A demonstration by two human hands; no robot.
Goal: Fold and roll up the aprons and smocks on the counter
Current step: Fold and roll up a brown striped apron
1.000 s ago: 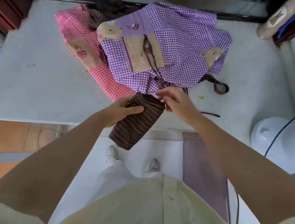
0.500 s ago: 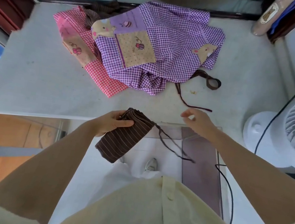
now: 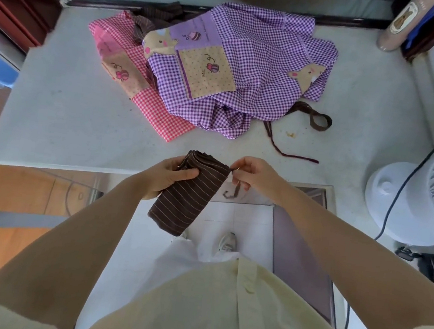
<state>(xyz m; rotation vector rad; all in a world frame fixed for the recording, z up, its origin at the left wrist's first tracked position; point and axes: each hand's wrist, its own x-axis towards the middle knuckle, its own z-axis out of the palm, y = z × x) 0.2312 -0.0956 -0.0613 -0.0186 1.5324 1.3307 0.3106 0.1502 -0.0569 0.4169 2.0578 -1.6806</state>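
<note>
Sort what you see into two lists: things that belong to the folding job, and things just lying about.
Job: brown roll, gripped by the left hand; tie, pinched by the right hand; purple smock; pink apron; counter.
Lying about: fan; container; crumb.

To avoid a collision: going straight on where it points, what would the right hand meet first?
Likely the brown striped apron roll in the left hand; the right hand, pinching its tie, points at it.
</note>
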